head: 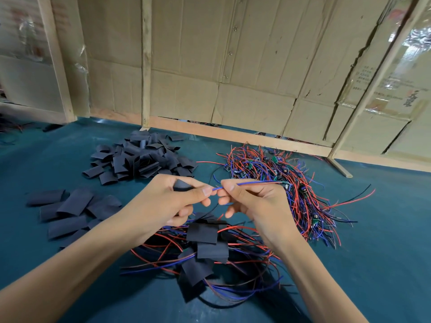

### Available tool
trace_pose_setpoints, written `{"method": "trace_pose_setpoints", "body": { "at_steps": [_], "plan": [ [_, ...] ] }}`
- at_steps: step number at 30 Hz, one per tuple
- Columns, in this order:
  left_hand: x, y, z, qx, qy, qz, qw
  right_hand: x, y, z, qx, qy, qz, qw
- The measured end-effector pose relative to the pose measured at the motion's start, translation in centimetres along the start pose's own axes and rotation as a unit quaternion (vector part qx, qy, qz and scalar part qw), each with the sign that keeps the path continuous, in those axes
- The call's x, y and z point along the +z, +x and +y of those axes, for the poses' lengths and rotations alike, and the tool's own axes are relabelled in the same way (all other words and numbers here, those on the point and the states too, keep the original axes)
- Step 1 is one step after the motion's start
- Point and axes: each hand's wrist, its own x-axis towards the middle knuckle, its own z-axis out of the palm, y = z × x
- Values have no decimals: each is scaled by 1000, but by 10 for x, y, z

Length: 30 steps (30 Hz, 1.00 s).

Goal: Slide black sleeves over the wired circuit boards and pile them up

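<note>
My left hand (168,201) grips a black sleeve (181,185) between thumb and fingers, above the green table. My right hand (251,203) pinches the blue and red wires (251,183) of a circuit board; the wire tips point at the sleeve's mouth and touch my left thumb. The board itself (287,185) peeks out past my right knuckles. Below my hands lies a pile of sleeved boards (205,243) with trailing red and blue wires. A tangle of bare wired boards (275,180) sits to the right.
A heap of loose black sleeves (140,157) lies at the back left, and several flat sleeves (70,210) are spread at the left. A cardboard wall on a wooden frame (233,134) closes off the far edge of the green table (384,241).
</note>
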Motion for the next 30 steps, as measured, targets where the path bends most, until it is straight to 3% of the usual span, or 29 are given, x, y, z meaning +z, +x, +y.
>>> {"method": "trace_pose_setpoints", "body": {
  "at_steps": [4,7,10,13,23,30],
  "plan": [
    [1,0,-4,-5,3,-7,1000,-1,0,4,1,-5,-3,1000],
    [2,-1,-2,53,114,11,992,0,-1,-1,-12,-6,1,1000],
    [1,-1,-7,156,284,75,943,3,-4,-13,-24,5,20,999],
    [0,-3,-12,213,373,92,898,14,-11,-21,-47,-8,20,999],
    [6,-5,-14,220,464,115,851,36,-24,-17,-55,-54,26,997],
    [13,-9,-7,210,476,130,844,34,-26,-20,-74,-123,58,988]
  ]
}}
